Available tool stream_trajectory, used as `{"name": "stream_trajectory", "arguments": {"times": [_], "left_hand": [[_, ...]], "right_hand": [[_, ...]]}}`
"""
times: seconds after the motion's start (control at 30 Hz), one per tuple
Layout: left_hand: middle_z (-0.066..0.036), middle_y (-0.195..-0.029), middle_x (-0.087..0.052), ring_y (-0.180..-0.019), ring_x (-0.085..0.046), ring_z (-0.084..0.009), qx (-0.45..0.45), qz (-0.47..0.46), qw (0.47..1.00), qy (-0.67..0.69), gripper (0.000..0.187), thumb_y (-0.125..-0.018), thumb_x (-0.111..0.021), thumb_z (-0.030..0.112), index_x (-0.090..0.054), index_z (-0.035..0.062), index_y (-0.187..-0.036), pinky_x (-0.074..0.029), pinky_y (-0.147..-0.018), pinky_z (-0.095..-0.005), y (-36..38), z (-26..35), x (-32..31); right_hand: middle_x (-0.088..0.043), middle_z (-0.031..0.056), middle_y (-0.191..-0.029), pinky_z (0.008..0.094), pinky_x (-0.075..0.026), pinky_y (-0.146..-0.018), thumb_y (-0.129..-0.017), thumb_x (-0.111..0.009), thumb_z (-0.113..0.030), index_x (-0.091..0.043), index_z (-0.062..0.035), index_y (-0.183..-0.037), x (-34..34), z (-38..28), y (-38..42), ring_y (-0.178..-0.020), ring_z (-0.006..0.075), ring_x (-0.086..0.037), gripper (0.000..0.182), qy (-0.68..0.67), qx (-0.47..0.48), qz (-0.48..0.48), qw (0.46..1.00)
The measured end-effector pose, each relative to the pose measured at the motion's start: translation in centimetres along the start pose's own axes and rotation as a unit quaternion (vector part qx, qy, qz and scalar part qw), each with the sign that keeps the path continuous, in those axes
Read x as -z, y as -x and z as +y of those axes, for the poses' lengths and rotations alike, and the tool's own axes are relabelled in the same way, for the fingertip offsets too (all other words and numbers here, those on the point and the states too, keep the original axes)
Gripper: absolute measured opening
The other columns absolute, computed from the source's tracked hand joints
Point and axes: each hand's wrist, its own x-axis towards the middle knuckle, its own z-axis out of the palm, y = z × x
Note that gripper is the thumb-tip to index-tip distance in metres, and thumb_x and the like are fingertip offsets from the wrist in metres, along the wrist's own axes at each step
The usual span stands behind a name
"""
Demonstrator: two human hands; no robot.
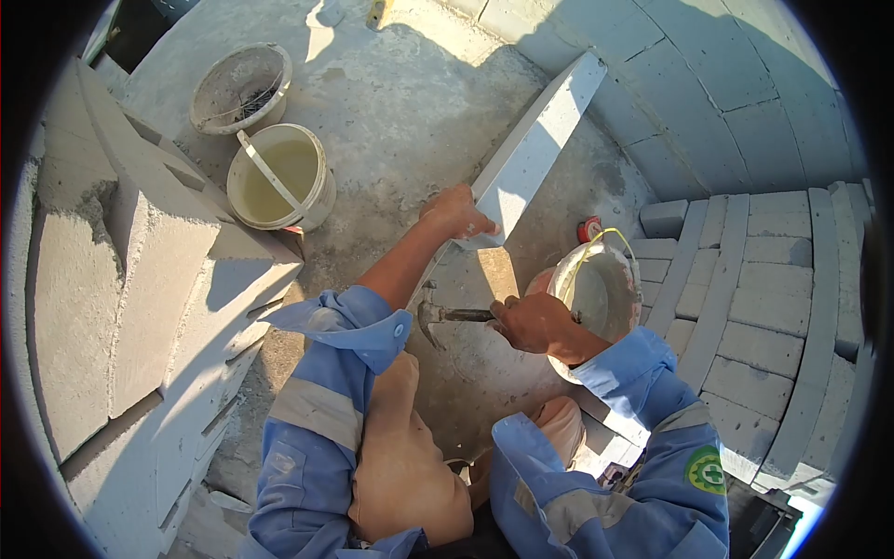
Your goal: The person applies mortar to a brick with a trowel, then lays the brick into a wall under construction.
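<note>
Right hand (pixel 538 326) is wrapped round a dark-headed steel claw hammer (pixel 456 316), most of the handle hidden in the fist, and it's also covering part of a whitish round bucket (pixel 622 284). Left hand (pixel 456 214) has hold of the near end of a long pale-grey rectangular block (pixel 535 149), some fingers out of sight, far end by a pale block wall (pixel 712 88) cut off up top

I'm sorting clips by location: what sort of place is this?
Probably a building site: there's a block wall, stacked blocks and a hammer in the right hand.
</note>
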Motion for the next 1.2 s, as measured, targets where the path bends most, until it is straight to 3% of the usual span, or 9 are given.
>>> {"name": "stream_trajectory", "arguments": {"times": [0.13, 0.2, 0.27, 0.53, 0.67, 0.83, 0.87, 0.93, 1.2], "left_hand": [[-0.018, -0.115, -0.069, -0.108, -0.067, -0.0299, 0.005, 0.028, 0.999, -0.025, 0.078, -0.061, -0.085, 0.045, -0.064, -0.0015, -0.119, -0.052, -0.091, -0.0381, -0.1, 0.0, -0.3], [-0.018, -0.117, -0.068, -0.11, -0.067, -0.0301, -0.004, 0.023, 1.0, -0.004, 0.077, -0.062, -0.085, 0.045, -0.064, -0.0011, -0.12, -0.052, -0.092, -0.0388, -0.5, -0.5, -0.4], [-0.017, -0.118, -0.068, -0.109, -0.067, -0.0302, 0.003, 0.028, 1.0, -0.005, 0.077, -0.062, -0.085, 0.045, -0.064, -0.0008, -0.121, -0.052, -0.091, -0.039, -0.6, -0.1, 0.1], [-0.018, -0.116, -0.069, -0.108, -0.068, -0.0304, 0.003, 0.0, 1.0, -0.016, 0.076, -0.064, -0.084, 0.045, -0.065, -0.0009, -0.121, -0.052, -0.091, -0.0387, 0.9, 0.7, 0.5], [-0.018, -0.113, -0.07, -0.107, -0.068, -0.0311, -0.011, 0.039, 0.999, -0.025, 0.073, -0.064, -0.084, 0.045, -0.067, -0.0013, -0.118, -0.052, -0.091, -0.0388, -0.3, -0.4, -0.8], [-0.018, -0.112, -0.07, -0.106, -0.068, -0.0311, -0.009, 0.019, 1.0, -0.008, 0.073, -0.064, -0.085, 0.046, -0.067, -0.0012, -0.117, -0.052, -0.091, -0.0391, -0.7, -0.6, -0.7], [-0.019, -0.106, -0.071, -0.099, -0.069, -0.0307, -0.012, 0.047, 0.999, -0.008, 0.065, -0.064, -0.085, 0.04, -0.07, -0.0009, -0.111, -0.052, -0.087, -0.0378, -0.6, -0.5, -0.9], [-0.021, -0.1, -0.072, -0.092, -0.07, -0.0303, -0.016, 0.078, 0.997, -0.008, 0.056, -0.064, -0.085, 0.035, -0.073, -0.0006, -0.106, -0.052, -0.082, -0.0365, -0.3, -0.3, -0.8], [-0.018, -0.102, -0.072, -0.093, -0.07, -0.029, -0.008, 0.082, 0.997, -0.014, 0.062, -0.065, -0.084, 0.039, -0.072, 0.0013, -0.112, -0.052, -0.082, -0.036, 0.0, -0.4, -1.1]], "right_hand": [[-0.068, 0.0177, -0.081, 0.048, -0.054, -0.063, -0.094, -0.058, -0.033, -0.06, -0.004, -0.105, 1.8, 1.6, 0.4, -0.075, 0.0374, -0.069, 0.031, -0.021, -0.047, -0.007, 0.999], [-0.068, 0.0182, -0.08, 0.0493, -0.053, -0.065, -0.094, -0.058, -0.034, -0.059, -0.0036, -0.104, -4.0, 5.3, -0.5, -0.077, 0.0391, -0.068, 0.032, -0.193, -0.108, 0.08, 0.972], [-0.067, 0.0193, -0.08, 0.0495, -0.053, -0.066, -0.095, -0.056, -0.035, -0.059, -0.0033, -0.103, -1.8, 1.2, 0.2, -0.077, 0.0401, -0.067, 0.032, -0.117, -0.15, 0.129, 0.973], [-0.065, 0.0182, -0.076, 0.0499, -0.052, -0.062, -0.097, -0.055, -0.035, -0.058, -0.0043, -0.103, -1.1, 0.4, 0.6, -0.074, 0.0404, -0.067, 0.032, -0.044, -0.03, 0.01, 0.999], [-0.065, 0.0178, -0.077, 0.0477, -0.052, -0.057, -0.095, -0.056, -0.035, -0.058, -0.0047, -0.105, -1.1, 3.5, -0.4, -0.067, 0.0384, -0.066, 0.032, -0.058, -0.121, 0.128, 0.983], [-0.067, 0.0202, -0.081, 0.05, -0.052, -0.061, -0.096, -0.056, -0.037, -0.059, -0.0021, -0.106, -3.9, 1.0, 0.1, -0.071, 0.0418, -0.066, 0.037, -0.129, -0.102, 0.188, 0.968], [-0.067, 0.0202, -0.081, 0.05, -0.052, -0.061, -0.096, -0.056, -0.037, -0.059, -0.0021, -0.106, -4.2, 0.5, 0.2, -0.071, 0.0418, -0.066, 0.037, -0.129, -0.103, 0.188, 0.968], [-0.068, 0.0232, -0.086, 0.0522, -0.052, -0.07, -0.097, -0.055, -0.039, -0.06, -0.0013, -0.108, -3.3, -1.8, 0.0, -0.079, 0.0432, -0.067, 0.04, -0.201, -0.231, 0.022, 0.952], [-0.066, 0.0276, -0.09, 0.0523, -0.049, -0.079, -0.095, -0.057, -0.047, -0.061, -0.0001, -0.102, -12.4, -6.1, 1.1, -0.09, 0.0463, -0.064, 0.048, -0.354, -0.273, 0.003, 0.894]]}}
